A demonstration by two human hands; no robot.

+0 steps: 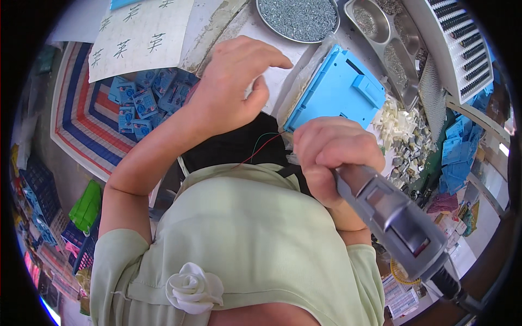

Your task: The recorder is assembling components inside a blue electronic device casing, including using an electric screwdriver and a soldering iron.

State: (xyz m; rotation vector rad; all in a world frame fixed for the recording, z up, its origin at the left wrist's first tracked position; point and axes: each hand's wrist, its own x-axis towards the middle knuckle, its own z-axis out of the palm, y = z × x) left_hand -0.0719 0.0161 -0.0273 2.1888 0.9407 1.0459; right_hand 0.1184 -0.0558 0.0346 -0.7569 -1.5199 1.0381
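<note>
Two bare hands are up in front of a person in a pale green top. The left hand (pixel 234 81) is loosely bent, with a gap between finger and thumb, and I see nothing in it. The right hand (pixel 337 152) is wrapped tight around a grey tool (pixel 399 217), and a black cord (pixel 446 280) comes out of the tool's near end. A flat blue plastic case (pixel 337 89) lies on the table, just past the right hand; I cannot tell if they touch. Thin red and green wires (pixel 265 144) run near the case, on its left. Far back, a round tray (pixel 299 42) is full of small silver screws (pixel 299 19). Right of the case are white bits (pixel 399 122) and shiny metal bits (pixel 410 157). Far to the left, small blue things (pixel 144 103) sit in a striped bag (pixel 73 127).
</note>
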